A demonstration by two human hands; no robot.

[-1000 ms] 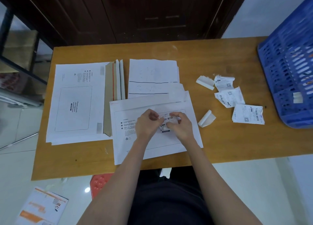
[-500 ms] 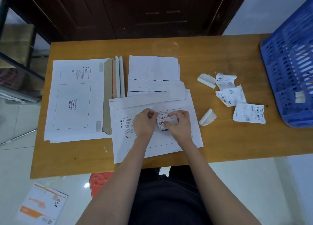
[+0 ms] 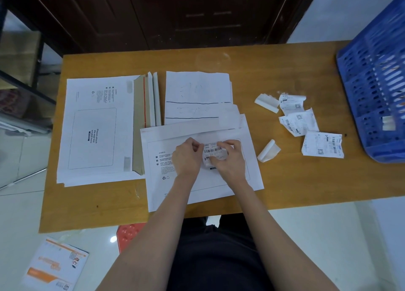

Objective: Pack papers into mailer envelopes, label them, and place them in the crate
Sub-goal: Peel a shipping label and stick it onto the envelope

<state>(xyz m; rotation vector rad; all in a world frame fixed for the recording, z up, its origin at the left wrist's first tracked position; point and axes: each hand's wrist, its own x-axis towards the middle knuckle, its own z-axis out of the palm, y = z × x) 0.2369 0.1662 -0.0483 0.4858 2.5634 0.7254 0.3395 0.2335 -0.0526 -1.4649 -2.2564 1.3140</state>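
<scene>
L hand (image 3: 188,157) & R hand (image 3: 230,159) pinch opposite ends of a barcode label (image 3: 213,152), fingertips curled, over the mailer envelope (image 3: 197,194) center.

Both forearms reached forward, bare, converging at centre. Left hand (image 3: 188,156) knuckles up, fingers curled, pinching the label (image 3: 213,151) at its left edge. Right hand (image 3: 230,159) likewise curled, pinching its right side. Hands nearly touching.
</scene>
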